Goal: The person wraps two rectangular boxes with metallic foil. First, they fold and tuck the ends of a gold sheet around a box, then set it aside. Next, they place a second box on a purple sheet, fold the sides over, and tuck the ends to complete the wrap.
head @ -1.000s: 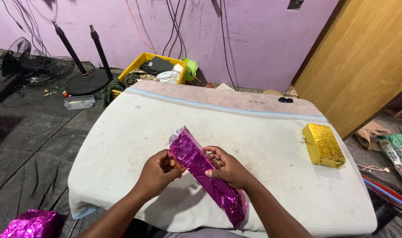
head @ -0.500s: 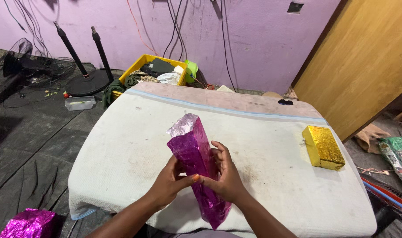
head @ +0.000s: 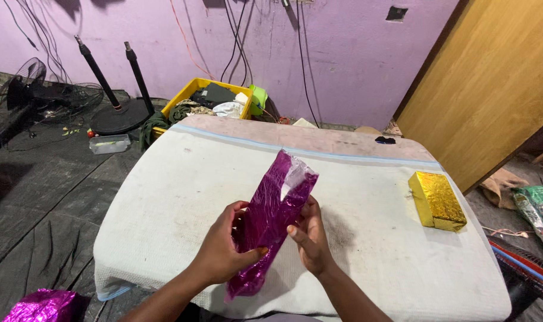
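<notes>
Between our hands we see a long package (head: pixel 274 211) in glossy, crinkled magenta foil. To their right, a gold foil box (head: pixel 436 200) shines on the bench's (head: pixel 176 179) matt, woven white cloth.

A home workroom: purple wall (head: pixel 343 53) with hanging cables, pedestal fan (head: pixel 21 98) on the floor, wooden door (head: pixel 492 83)

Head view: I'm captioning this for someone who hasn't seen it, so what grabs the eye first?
A long shiny magenta foil package, held tilted between the left hand and right hand above the white padded table. Next, the gold foil block lying at the table's right edge.
</notes>
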